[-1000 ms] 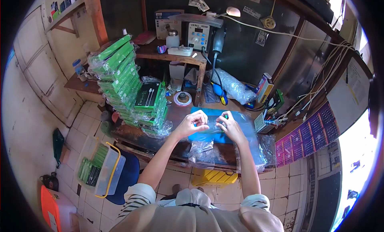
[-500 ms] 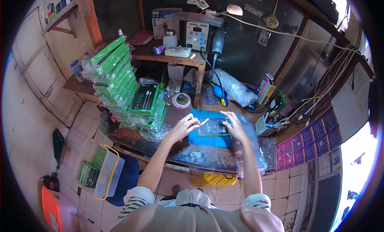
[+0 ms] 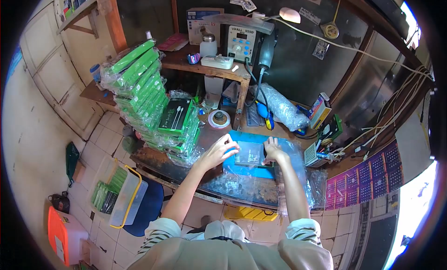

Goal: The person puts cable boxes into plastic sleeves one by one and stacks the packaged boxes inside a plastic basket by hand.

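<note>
A flat dark box with a green edge, under glossy clear plastic (image 3: 249, 154), lies on a blue mat (image 3: 257, 172) on the workbench. My left hand (image 3: 219, 153) is at the box's upper left, its fingers curled together in a pinch at the edge of the plastic. My right hand (image 3: 275, 151) rests over the right end of the box, fingers along the far side and thumb toward the near side. Just what the left fingertips pinch is hard to make out.
A tall stack of plastic-wrapped green boxes (image 3: 139, 91) leans at the left, with a dark cable box (image 3: 175, 115) beside it. Bubble wrap (image 3: 284, 107) and a pen basket (image 3: 313, 154) stand behind and right. A clear bin (image 3: 122, 195) sits lower left.
The view has shifted slightly. My right hand has turned and come down over the box's right end. Clear plastic now shows pale glare across the box; the white strip by my left fingers is no longer visible.
</note>
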A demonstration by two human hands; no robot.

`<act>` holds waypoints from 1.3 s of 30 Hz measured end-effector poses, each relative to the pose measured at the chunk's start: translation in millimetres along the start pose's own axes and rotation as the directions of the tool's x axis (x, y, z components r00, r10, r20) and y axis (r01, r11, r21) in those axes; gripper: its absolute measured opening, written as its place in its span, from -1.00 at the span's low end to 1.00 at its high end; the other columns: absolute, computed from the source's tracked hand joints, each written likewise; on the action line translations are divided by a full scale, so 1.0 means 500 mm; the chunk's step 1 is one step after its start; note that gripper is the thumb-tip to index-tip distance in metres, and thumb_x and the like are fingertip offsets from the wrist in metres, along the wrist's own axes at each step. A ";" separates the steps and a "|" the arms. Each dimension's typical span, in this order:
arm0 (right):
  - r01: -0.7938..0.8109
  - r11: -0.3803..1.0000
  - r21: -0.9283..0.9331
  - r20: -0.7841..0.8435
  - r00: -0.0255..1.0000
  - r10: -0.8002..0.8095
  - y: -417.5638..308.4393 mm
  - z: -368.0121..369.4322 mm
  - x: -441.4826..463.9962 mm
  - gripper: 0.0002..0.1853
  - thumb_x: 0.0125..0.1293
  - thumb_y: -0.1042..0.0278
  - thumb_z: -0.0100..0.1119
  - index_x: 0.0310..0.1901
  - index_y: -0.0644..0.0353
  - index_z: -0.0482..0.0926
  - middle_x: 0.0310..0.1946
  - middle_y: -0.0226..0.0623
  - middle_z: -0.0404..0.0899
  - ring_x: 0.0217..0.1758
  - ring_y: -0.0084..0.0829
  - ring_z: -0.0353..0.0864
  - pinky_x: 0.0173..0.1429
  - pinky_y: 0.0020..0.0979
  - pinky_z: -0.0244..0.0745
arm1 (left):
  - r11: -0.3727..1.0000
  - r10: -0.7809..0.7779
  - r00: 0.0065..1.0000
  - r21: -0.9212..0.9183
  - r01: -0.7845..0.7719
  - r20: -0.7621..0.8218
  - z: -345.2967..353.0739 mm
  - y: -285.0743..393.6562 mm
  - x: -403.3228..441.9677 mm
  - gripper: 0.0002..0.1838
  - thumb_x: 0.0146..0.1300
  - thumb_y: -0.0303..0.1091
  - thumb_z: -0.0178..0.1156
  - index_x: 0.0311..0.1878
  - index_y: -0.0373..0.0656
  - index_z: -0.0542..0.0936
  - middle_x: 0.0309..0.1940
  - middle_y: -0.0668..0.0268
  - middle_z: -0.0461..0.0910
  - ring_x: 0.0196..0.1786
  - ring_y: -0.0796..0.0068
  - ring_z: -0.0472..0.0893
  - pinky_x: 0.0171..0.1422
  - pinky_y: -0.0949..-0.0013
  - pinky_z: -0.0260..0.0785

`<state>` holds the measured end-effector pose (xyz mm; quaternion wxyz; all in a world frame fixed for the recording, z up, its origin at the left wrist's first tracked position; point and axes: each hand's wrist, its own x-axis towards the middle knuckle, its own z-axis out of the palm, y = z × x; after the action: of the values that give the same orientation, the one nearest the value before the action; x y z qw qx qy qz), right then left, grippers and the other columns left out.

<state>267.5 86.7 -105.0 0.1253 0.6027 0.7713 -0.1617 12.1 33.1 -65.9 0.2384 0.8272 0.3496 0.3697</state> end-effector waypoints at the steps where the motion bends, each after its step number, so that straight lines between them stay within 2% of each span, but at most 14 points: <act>1: -0.003 1.000 0.002 -0.001 1.000 0.003 -0.005 -0.002 -0.008 -0.06 -0.41 0.29 0.52 0.14 0.16 0.24 0.23 -0.09 0.09 0.30 -0.04 0.04 0.21 -0.03 0.21 | 1.000 -0.002 1.000 -0.001 0.002 -0.003 0.001 0.000 -0.001 -0.84 0.14 -0.32 0.15 -0.26 -0.17 0.51 -0.37 0.23 0.30 -0.23 0.25 0.41 -0.11 0.29 0.29; 4: 0.027 0.997 0.066 -0.141 0.990 -0.017 0.001 0.009 -0.028 -0.25 -0.36 0.32 0.50 -0.04 0.24 0.31 0.12 0.01 0.23 0.22 0.00 0.16 0.14 -0.08 0.27 | 1.000 -0.003 1.000 -0.006 0.003 -0.023 0.001 0.002 0.000 -0.85 0.14 -0.32 0.15 -0.27 -0.16 0.51 -0.37 0.23 0.30 -0.23 0.25 0.41 -0.11 0.29 0.29; 7: 0.301 0.882 0.363 -0.321 0.929 -0.185 0.040 0.023 -0.051 -0.45 -0.14 0.43 0.38 -0.11 0.27 0.30 -0.22 0.01 0.44 -0.01 -0.02 0.42 0.05 -0.24 0.31 | 1.000 0.013 0.999 0.000 -0.013 -0.043 -0.008 0.006 0.000 -0.87 0.12 -0.36 0.18 -0.29 -0.17 0.52 -0.36 0.24 0.32 -0.24 0.29 0.43 -0.11 0.32 0.29; 11: 0.405 0.739 0.538 -0.619 0.785 0.021 0.061 0.011 -0.125 -0.55 -0.03 0.46 0.30 -0.11 0.24 0.29 -0.25 -0.14 0.42 -0.11 -0.30 0.44 0.01 -0.32 0.30 | 0.996 0.090 0.993 0.004 -0.090 -0.076 -0.016 0.021 0.006 -0.88 0.08 -0.39 0.20 -0.31 -0.17 0.52 -0.38 0.26 0.32 -0.25 0.33 0.43 -0.15 0.35 0.30; 14: 0.538 0.364 0.761 -0.628 0.751 0.204 0.081 0.024 -0.155 -0.57 0.09 0.50 0.21 -0.03 0.16 0.24 -0.21 -0.33 0.40 -0.09 -0.47 0.38 0.04 -0.45 0.26 | 0.989 0.146 0.986 0.008 -0.146 -0.082 -0.018 0.050 0.011 -0.87 0.07 -0.40 0.22 -0.31 -0.16 0.53 -0.39 0.26 0.32 -0.26 0.34 0.43 -0.16 0.37 0.30; 16: 0.658 0.216 0.722 -0.692 0.693 0.202 0.047 -0.007 -0.208 -0.59 0.14 0.53 0.16 -0.01 0.18 0.23 -0.14 -0.41 0.38 -0.04 -0.55 0.34 0.08 -0.50 0.23 | 0.987 0.162 0.984 0.000 -0.162 -0.073 -0.012 0.058 0.013 -0.87 0.07 -0.40 0.22 -0.30 -0.14 0.53 -0.38 0.25 0.34 -0.25 0.31 0.43 -0.14 0.35 0.30; 21: 0.545 0.191 0.817 -0.577 0.758 0.304 0.073 0.046 -0.201 -0.55 0.14 0.56 0.17 0.05 0.15 0.24 -0.06 -0.40 0.37 0.00 -0.56 0.32 0.09 -0.45 0.24 | 0.968 0.251 0.964 0.029 -0.250 -0.085 0.004 0.074 0.016 -0.86 0.05 -0.40 0.25 -0.30 -0.13 0.54 -0.39 0.26 0.32 -0.27 0.33 0.43 -0.20 0.37 0.31; 22: 0.769 -0.118 0.628 -0.692 0.621 0.367 0.015 0.009 -0.220 -0.53 0.17 0.52 0.14 0.11 0.16 0.23 -0.02 -0.36 0.40 0.03 -0.47 0.37 0.13 -0.34 0.26 | 0.967 0.254 0.965 0.033 -0.252 -0.065 0.005 0.080 0.016 -0.86 0.05 -0.40 0.25 -0.30 -0.12 0.54 -0.39 0.26 0.33 -0.27 0.33 0.43 -0.20 0.36 0.32; 24: 0.742 -0.376 0.555 -0.554 0.667 0.499 -0.034 -0.030 -0.247 -0.53 0.20 0.46 0.13 0.13 0.18 0.22 -0.02 -0.30 0.41 0.03 -0.36 0.42 0.14 -0.25 0.29 | 0.967 0.253 0.966 0.037 -0.252 -0.046 0.006 0.091 0.014 -0.86 0.05 -0.39 0.25 -0.30 -0.11 0.54 -0.39 0.26 0.33 -0.27 0.32 0.43 -0.21 0.35 0.32; 26: 0.599 -0.577 0.555 -0.478 0.797 0.369 -0.018 -0.028 -0.234 -0.63 0.26 0.33 0.08 0.08 0.11 0.31 0.01 -0.30 0.41 0.07 -0.37 0.40 0.14 -0.23 0.31 | 0.959 0.280 0.960 0.044 -0.278 -0.023 0.002 0.098 0.015 -0.82 0.00 -0.42 0.27 -0.28 -0.09 0.54 -0.39 0.24 0.34 -0.27 0.28 0.41 -0.17 0.34 0.31; 28: 0.534 -0.687 0.493 -0.450 0.832 0.323 -0.037 -0.050 -0.234 -0.69 0.24 0.36 0.10 0.01 0.16 0.37 -0.05 -0.27 0.45 0.05 -0.35 0.42 0.15 -0.25 0.32 | 0.957 0.286 0.958 0.056 -0.285 -0.007 -0.001 0.102 0.016 -0.82 0.00 -0.42 0.27 -0.28 -0.09 0.54 -0.39 0.24 0.34 -0.27 0.27 0.41 -0.18 0.33 0.31; 32: 0.477 -0.728 0.492 -0.422 0.862 0.280 -0.065 -0.083 -0.234 -0.67 0.15 0.42 0.17 -0.06 0.28 0.38 -0.10 -0.28 0.47 -0.06 -0.42 0.46 0.04 -0.34 0.37 | 0.943 0.321 0.947 0.088 -0.321 0.015 -0.003 0.099 0.019 -0.82 0.00 -0.41 0.27 -0.29 -0.08 0.54 -0.39 0.24 0.34 -0.28 0.26 0.40 -0.20 0.31 0.31; 36: 0.484 -0.331 0.810 -0.352 0.853 0.386 -0.083 -0.075 -0.218 -0.68 0.00 0.37 0.32 -0.17 0.14 0.50 -0.32 -0.52 0.53 -0.29 -0.65 0.45 -0.23 -0.51 0.29 | 0.934 0.338 0.941 0.117 -0.337 0.008 -0.008 0.102 0.019 -0.83 0.00 -0.40 0.27 -0.29 -0.06 0.53 -0.39 0.23 0.34 -0.28 0.25 0.40 -0.20 0.30 0.30; 39: 0.471 -0.216 0.855 -0.379 0.853 0.359 -0.089 -0.069 -0.213 -0.67 0.00 0.39 0.32 -0.16 0.19 0.50 -0.29 -0.47 0.54 -0.27 -0.63 0.47 -0.19 -0.51 0.34 | 0.935 0.333 0.943 0.125 -0.333 0.018 -0.011 0.103 0.019 -0.84 0.01 -0.39 0.26 -0.29 -0.05 0.53 -0.39 0.23 0.34 -0.28 0.25 0.40 -0.20 0.30 0.29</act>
<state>250.2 -4.0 -27.7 -0.6118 0.4439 0.3741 -0.5373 33.2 8.1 -24.7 0.1189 0.8872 0.2277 0.3833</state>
